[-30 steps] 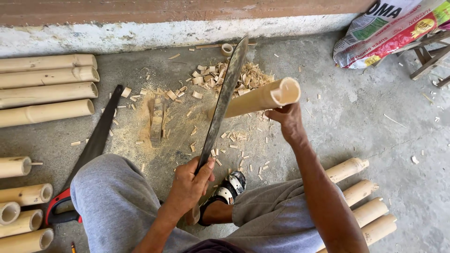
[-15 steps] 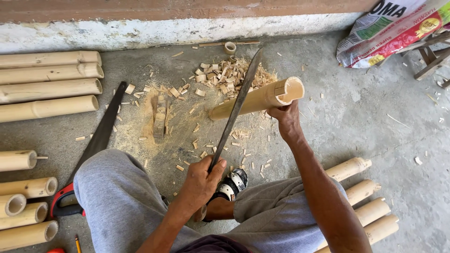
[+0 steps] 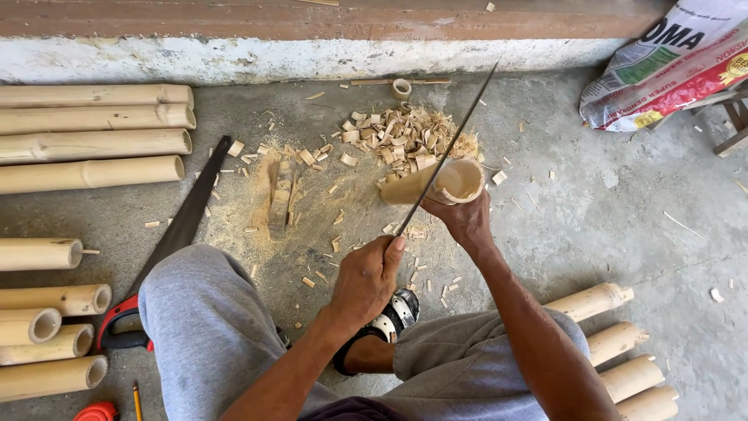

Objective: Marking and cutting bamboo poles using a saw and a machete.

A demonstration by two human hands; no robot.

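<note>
At frame centre, the right hand point(image 3: 466, 221) grips a short pale hollow bamboo tube point(image 3: 433, 185), tilted over shavings on the concrete floor point(image 3: 623, 234); left hand point(image 3: 365, 279) fingers clasp a long dark blade point(image 3: 450, 148) angled across its rim.

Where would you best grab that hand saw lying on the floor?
By its red and black handle, I would judge, reaching in from the near end beside the left knee. The saw lies flat with its long dark blade pointing away toward the wall, so the looped handle is the one safe part to close fingers around.
</note>
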